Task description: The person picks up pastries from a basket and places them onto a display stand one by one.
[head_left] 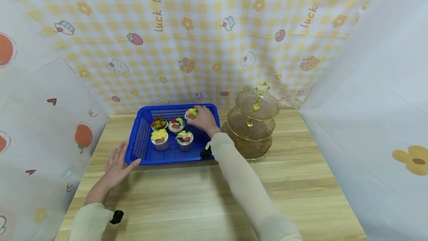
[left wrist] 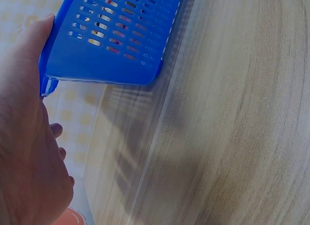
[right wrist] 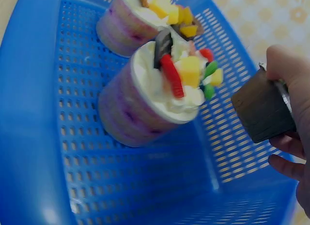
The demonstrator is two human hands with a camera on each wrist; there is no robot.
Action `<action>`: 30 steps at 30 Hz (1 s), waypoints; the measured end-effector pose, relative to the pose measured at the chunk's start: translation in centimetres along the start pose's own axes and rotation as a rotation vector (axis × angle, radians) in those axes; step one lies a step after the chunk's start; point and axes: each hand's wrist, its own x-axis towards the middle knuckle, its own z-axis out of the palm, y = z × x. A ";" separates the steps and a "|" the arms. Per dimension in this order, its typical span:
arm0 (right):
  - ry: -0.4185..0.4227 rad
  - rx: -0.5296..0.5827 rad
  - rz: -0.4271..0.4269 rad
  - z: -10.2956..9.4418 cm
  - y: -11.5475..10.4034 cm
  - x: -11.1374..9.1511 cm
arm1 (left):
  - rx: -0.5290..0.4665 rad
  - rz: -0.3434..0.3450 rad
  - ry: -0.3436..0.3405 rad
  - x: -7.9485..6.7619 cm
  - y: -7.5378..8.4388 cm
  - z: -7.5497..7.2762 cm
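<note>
A blue plastic basket [head_left: 172, 156] with slotted sides stands on the table and holds several dessert cups with cream and fruit-like toppings. Over its back right part, my right hand [head_left: 203, 119] pinches a cupcake [head_left: 191, 113] with a yellow topping; the right wrist view shows its dark cup side [right wrist: 264, 106], raised off the basket floor. Near it are cups topped with yellow cubes [head_left: 159, 138], with red and dark pieces [head_left: 185, 140], and others behind. My left hand [head_left: 116, 163] rests against the basket's front left corner, fingers spread, thumb touching the rim in the left wrist view.
Right of the basket stands a three-tier amber tray stand [head_left: 255, 133] with gold rims and a gold top handle, close to my right forearm. A yellow checked cloth [head_left: 207, 47] hangs behind the wooden table [head_left: 187, 203]. White printed curtains flank both sides.
</note>
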 end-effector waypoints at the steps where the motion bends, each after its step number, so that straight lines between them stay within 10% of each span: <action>1: 0.010 -0.005 -0.023 -0.4 -0.2 -0.2 | -0.002 0.001 0.000 0.0 0.0 0.0; 9: 0.121 -0.041 -0.148 -3.0 -1.2 -1.2 | -0.001 0.003 0.000 0.1 -0.1 0.1; 19: 0.459 -0.168 -0.494 -7.3 -2.8 -4.4 | 0.000 0.017 0.003 0.2 -0.3 0.0; 30: 0.616 -0.113 -0.586 -13.7 -2.7 -10.7 | -0.013 0.021 -0.012 0.1 -0.2 0.2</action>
